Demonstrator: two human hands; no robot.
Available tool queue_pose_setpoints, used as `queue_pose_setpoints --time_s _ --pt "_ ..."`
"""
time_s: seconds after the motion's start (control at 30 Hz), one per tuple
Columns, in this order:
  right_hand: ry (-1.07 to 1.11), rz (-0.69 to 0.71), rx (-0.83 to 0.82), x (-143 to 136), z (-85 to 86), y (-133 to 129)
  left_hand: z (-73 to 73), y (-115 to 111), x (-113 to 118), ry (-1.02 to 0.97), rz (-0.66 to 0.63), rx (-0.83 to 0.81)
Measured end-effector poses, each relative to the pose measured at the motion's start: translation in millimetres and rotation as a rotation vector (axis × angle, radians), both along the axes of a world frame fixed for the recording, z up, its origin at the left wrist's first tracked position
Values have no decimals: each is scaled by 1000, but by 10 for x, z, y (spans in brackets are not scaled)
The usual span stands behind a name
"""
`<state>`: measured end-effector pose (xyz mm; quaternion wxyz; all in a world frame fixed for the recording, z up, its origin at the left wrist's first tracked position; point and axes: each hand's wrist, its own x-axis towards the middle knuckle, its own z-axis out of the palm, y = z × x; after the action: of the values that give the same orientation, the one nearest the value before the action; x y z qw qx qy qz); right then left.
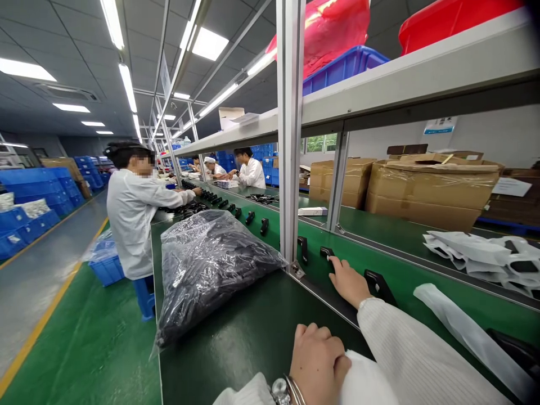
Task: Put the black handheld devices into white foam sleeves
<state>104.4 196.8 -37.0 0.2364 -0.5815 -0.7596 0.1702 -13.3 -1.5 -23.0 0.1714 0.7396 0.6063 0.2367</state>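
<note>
My right hand reaches across to the green belt. Its fingertips meet the near end of a small black plastic part, a handle-like piece, and look closed on it. Closer to me, my left hand rests over the dark green table with its fingers curled in; a watch and bracelets circle the wrist. Whatever that hand might hold is hidden, and white material lies against its thumb side. Beside my right wrist lies a larger black part. Another black part sits past the metal post.
A clear plastic bag of dark pieces covers much of the table at left. An upright metal post stands between table and belt. White sleeves and a long white wrapper lie right. A co-worker works further along.
</note>
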Motion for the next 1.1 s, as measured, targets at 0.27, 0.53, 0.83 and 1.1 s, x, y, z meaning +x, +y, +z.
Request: queue_pose_setpoints --time_s 0.27,0.53,0.83,1.1 --pt "510 -40 -188 273 82 -213 72 -19 7 -81 -59 120" --pt "1212 213 -286 754 460 -1247 247 -75 14 -158 -178 262" --pt "1215 334 -288 703 385 -1512 290 -115 49 -233 -235 314" --pt "969 513 -445 601 384 -1720 322 -132 54 -439 -102 329"
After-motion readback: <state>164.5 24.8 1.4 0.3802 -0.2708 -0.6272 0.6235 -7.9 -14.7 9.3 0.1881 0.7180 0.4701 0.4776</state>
